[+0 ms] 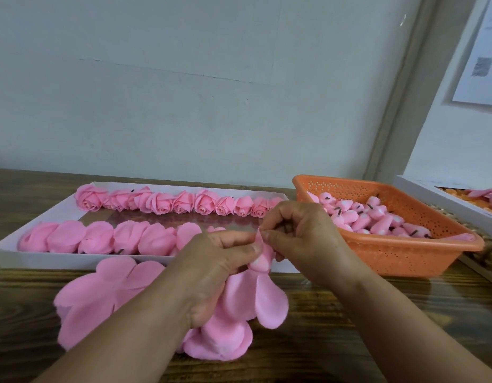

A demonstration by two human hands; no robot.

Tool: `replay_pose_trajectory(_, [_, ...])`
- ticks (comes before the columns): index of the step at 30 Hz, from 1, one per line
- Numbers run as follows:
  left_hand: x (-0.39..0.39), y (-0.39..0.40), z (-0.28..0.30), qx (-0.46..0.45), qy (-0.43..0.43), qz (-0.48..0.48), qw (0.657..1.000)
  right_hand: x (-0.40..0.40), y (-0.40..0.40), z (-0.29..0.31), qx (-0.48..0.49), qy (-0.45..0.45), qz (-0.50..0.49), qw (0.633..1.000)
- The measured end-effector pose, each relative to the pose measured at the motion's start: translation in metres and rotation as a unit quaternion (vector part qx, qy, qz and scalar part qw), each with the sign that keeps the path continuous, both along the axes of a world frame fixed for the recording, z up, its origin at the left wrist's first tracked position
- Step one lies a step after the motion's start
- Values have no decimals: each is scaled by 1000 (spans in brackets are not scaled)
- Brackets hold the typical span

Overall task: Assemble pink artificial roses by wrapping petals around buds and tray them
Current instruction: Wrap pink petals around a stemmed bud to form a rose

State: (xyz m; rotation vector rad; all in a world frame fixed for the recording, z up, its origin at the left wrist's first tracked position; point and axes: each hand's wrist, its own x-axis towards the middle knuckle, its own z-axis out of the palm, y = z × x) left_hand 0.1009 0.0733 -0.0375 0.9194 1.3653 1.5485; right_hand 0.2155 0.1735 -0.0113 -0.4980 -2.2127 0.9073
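My left hand holds a pink bud with a flat petal piece hanging under it, above the wooden table. My right hand pinches the tip of one petal at the top of the bud. More flat pink petal sheets lie on the table under my left forearm. Behind them, a white tray holds a far row of finished pink roses and a near row of roses lying on their sides.
An orange perforated basket at the right holds several pink buds with dark stems. Another white tray with pink and orange pieces sits at the far right edge. A pale wall rises behind the table.
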Motion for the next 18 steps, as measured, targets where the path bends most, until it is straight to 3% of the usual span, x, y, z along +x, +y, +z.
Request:
replay_pose_trajectory(5, [-2,0,2,4,40,26,999,4,-1,6,-127,28,82,988])
replay_pose_trajectory(10, [-1,1,3,15,64,46,997,8,-1,10,-163,-5,112,980])
replay_pose_trajectory(15, [-1,0,2,18,68,33,997,6,1,7,-146,18,56,988])
replay_pose_trajectory(18, [-4,-1,4,-13,83,42,996,8,11,10,-114,46,-33,992])
